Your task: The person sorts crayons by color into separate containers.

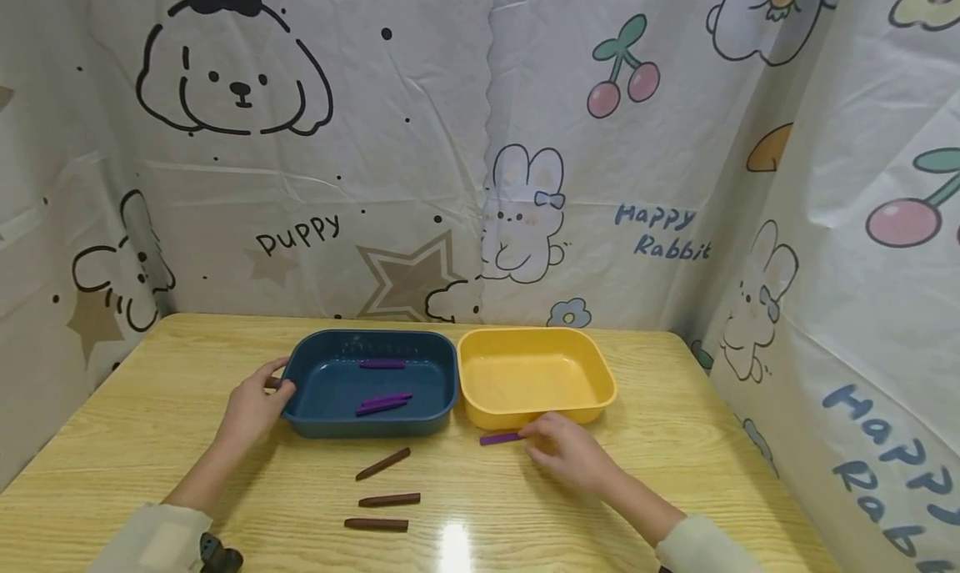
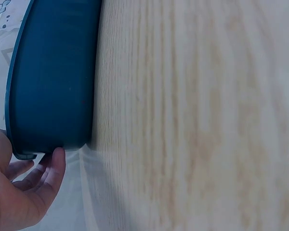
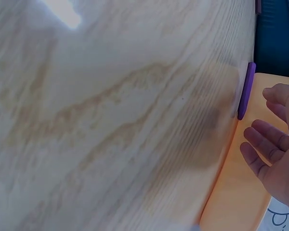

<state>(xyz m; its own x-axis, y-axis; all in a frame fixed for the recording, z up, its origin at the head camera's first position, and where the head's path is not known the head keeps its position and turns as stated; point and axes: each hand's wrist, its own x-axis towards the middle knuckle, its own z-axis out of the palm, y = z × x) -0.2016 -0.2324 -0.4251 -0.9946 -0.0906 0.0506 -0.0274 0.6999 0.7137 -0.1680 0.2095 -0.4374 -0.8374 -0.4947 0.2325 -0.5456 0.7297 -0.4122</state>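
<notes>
My left hand [image 1: 255, 402] grips the left end of a dark blue plastic tray [image 1: 367, 429], its thumb at the rim. In the left wrist view, the fingers [image 2: 56, 173] curl up against the tray's end wall [image 2: 53, 91]. Three purple crayons [image 1: 382, 364] lie inside that tray. My right hand [image 1: 567, 449] is in front of a yellow tray [image 1: 536, 381], fingers loosely bent. A single purple crayon [image 1: 499, 439] lies on the table just ahead of those fingertips. The right wrist view shows this crayon [image 3: 246, 91] apart from the hand [image 3: 279, 144], which holds nothing.
Three brown crayons [image 1: 389, 500] lie on the wooden table [image 1: 645, 506] in front of the blue tray. Both trays stand side by side, their ends close together. A printed cloth [image 1: 420, 173] hangs behind the table and along its sides.
</notes>
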